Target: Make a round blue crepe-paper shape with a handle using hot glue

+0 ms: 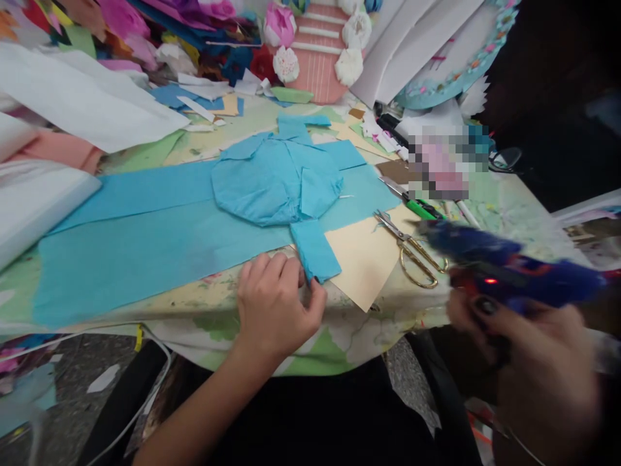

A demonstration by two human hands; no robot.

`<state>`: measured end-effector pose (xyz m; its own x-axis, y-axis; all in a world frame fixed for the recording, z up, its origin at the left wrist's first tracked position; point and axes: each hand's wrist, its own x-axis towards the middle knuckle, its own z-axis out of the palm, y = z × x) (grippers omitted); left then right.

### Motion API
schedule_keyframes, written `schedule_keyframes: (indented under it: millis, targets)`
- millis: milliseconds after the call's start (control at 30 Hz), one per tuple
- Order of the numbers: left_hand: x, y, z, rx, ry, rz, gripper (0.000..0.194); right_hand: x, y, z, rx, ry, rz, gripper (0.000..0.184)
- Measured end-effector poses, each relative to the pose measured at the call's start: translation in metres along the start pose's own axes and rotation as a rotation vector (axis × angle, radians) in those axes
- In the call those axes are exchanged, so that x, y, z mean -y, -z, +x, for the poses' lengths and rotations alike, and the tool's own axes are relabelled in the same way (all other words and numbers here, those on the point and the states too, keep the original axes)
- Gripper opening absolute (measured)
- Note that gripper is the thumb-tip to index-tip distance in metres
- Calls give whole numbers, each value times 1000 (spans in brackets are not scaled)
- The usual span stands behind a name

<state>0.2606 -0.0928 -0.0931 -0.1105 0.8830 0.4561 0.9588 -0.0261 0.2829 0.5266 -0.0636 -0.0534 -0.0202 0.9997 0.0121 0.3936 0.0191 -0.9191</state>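
Well beyond the left grip [276, 298] is a pink panel [317, 74] with paper flowers [356, 30] along its sides; leftward, white sheets [97, 97]; beyond the right grip [528, 343], a blue-rimmed disc [466, 71].

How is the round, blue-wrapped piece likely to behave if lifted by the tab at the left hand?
The blue-wrapped piece is probably light, as its wrapping looks thin and creased. The tab at the left hand might flex where it joins, being narrow and flat. Rolling seems unlikely, since the piece lies flat.
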Motion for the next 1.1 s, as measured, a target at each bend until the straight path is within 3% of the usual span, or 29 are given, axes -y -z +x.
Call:
schedule_keyframes:
  millis: [133, 233, 867, 1100]
  targets:
    - [3, 0, -2, -8, -1, -82, 17, 20, -45, 3, 375, 84, 29, 11]
    - [6, 2, -4, -6, -3, -149, 17, 22, -59, 12, 502, 190, -29, 12]
    - [9, 0, -5, -23, -7, -179, 19, 21, -71, 12, 558, 231, -138, 8]
    - [10, 0, -5, -5, -6, -169, 20, 23, -78, 18, 544, 274, -157, 22]
